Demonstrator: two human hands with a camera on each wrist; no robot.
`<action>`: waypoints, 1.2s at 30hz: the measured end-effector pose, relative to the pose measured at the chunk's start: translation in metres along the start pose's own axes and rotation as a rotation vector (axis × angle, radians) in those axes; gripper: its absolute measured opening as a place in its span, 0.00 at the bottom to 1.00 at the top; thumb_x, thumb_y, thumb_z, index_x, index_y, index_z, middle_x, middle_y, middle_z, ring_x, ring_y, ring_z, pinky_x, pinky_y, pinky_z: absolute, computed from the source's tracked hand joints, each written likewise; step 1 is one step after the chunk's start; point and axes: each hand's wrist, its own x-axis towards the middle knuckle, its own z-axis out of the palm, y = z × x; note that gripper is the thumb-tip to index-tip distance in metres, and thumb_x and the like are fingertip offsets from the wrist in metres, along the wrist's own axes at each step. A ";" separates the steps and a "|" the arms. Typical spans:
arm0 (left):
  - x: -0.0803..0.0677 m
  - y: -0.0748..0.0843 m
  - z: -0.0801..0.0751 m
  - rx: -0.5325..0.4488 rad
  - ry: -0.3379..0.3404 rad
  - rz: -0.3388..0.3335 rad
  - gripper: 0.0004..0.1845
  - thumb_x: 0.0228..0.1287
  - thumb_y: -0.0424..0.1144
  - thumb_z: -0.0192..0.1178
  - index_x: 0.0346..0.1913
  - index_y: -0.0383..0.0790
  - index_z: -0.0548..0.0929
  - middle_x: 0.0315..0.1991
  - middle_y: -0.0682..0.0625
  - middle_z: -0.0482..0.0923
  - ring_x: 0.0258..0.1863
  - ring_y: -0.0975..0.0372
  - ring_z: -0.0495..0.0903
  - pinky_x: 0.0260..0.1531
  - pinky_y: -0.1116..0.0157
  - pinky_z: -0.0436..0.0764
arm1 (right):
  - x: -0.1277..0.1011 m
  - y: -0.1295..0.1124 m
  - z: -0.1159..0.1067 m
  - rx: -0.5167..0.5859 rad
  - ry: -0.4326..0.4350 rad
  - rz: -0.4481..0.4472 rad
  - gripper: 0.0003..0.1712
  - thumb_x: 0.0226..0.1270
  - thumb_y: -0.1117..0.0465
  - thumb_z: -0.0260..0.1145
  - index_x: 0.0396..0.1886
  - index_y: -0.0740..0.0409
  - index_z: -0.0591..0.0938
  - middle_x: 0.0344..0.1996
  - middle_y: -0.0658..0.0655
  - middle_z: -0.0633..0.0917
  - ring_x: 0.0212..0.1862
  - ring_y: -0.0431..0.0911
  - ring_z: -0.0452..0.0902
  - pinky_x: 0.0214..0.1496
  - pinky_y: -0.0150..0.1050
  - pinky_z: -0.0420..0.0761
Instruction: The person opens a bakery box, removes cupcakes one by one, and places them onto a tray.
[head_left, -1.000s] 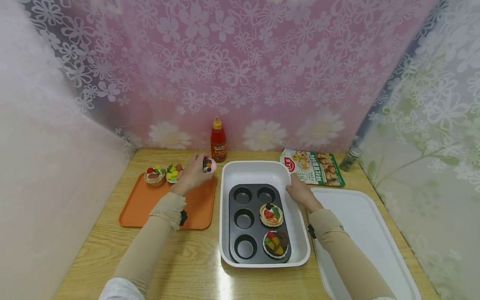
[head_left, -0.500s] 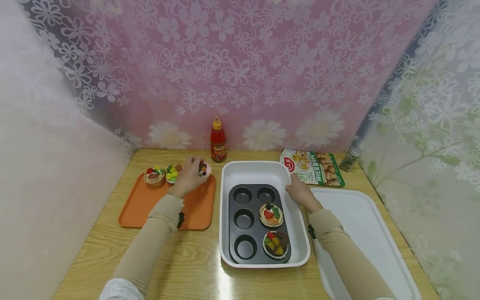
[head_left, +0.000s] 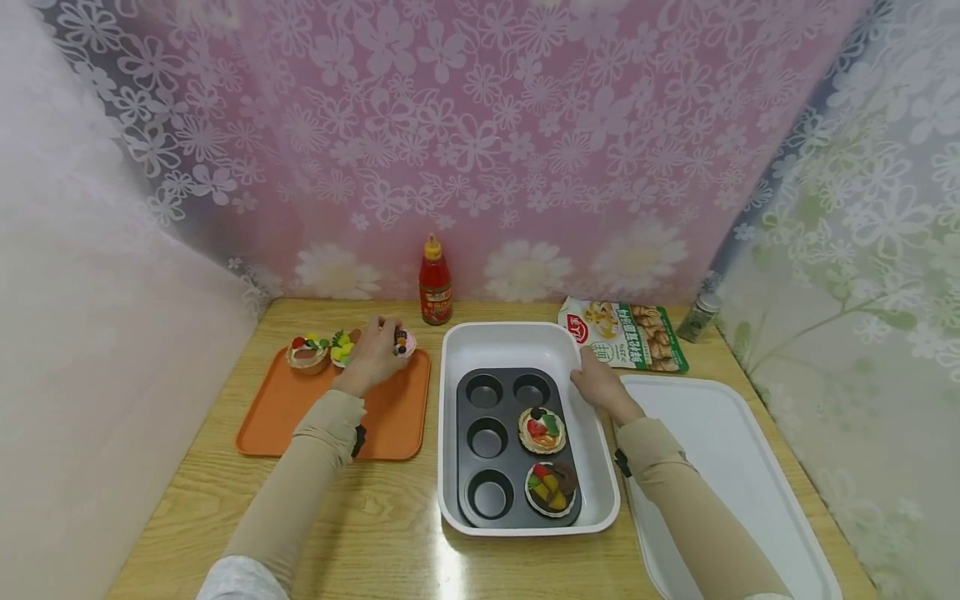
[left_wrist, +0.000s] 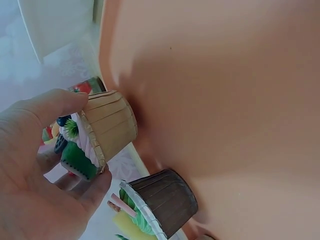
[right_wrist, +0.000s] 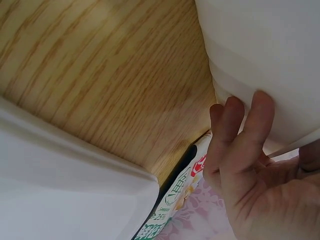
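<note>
The right hand (head_left: pixel 596 385) holds the white tub's (head_left: pixel 525 340) rim at 3 o'clock. Farther off, at 10 o'clock, the left hand (head_left: pixel 372 358) pinches a little cupcake (head_left: pixel 403 342) over the orange tray (head_left: pixel 285 408). It looks light and squashy, so hold its paper cup.

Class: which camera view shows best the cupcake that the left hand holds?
The left wrist view: the cupcake fills it, paper case and toppings plain, pinched by the left hand. The head view shows it small; the right wrist view, not at all.
</note>
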 end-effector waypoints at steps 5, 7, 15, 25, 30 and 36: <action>0.001 -0.002 0.000 0.014 0.002 -0.005 0.38 0.64 0.42 0.74 0.74 0.38 0.69 0.71 0.34 0.64 0.61 0.41 0.77 0.59 0.44 0.81 | 0.001 0.000 0.000 0.008 -0.008 -0.003 0.37 0.79 0.60 0.47 0.80 0.71 0.51 0.74 0.77 0.68 0.63 0.62 0.75 0.67 0.60 0.77; 0.001 -0.003 -0.001 0.021 0.001 -0.010 0.39 0.64 0.42 0.74 0.74 0.38 0.69 0.71 0.34 0.63 0.62 0.41 0.76 0.60 0.43 0.81 | 0.001 0.000 0.000 0.007 -0.008 -0.005 0.37 0.79 0.59 0.47 0.80 0.71 0.51 0.74 0.77 0.68 0.63 0.62 0.75 0.67 0.60 0.78; -0.001 -0.002 -0.004 0.028 -0.023 -0.001 0.39 0.66 0.42 0.73 0.75 0.38 0.68 0.71 0.33 0.61 0.61 0.40 0.75 0.57 0.43 0.81 | 0.002 0.000 0.000 0.009 -0.008 0.004 0.38 0.80 0.59 0.47 0.82 0.71 0.48 0.77 0.77 0.63 0.69 0.65 0.72 0.71 0.62 0.75; -0.005 0.001 -0.003 0.075 -0.048 0.005 0.36 0.66 0.41 0.72 0.73 0.35 0.70 0.70 0.32 0.63 0.61 0.41 0.76 0.55 0.44 0.83 | 0.002 0.001 0.001 0.025 -0.009 0.012 0.38 0.80 0.60 0.47 0.82 0.71 0.48 0.78 0.77 0.62 0.73 0.66 0.70 0.74 0.63 0.73; -0.006 0.001 -0.001 0.097 -0.054 -0.004 0.38 0.66 0.40 0.71 0.75 0.35 0.68 0.73 0.31 0.61 0.65 0.38 0.74 0.54 0.41 0.83 | 0.002 0.001 0.001 0.033 -0.019 0.016 0.39 0.80 0.60 0.46 0.83 0.70 0.46 0.80 0.76 0.60 0.77 0.67 0.65 0.77 0.63 0.69; -0.005 -0.001 0.001 0.135 -0.055 0.000 0.39 0.68 0.41 0.70 0.77 0.36 0.65 0.74 0.31 0.59 0.69 0.36 0.69 0.55 0.40 0.82 | 0.002 0.000 0.001 0.044 -0.021 0.020 0.39 0.80 0.59 0.46 0.83 0.70 0.46 0.80 0.76 0.59 0.78 0.68 0.64 0.77 0.63 0.68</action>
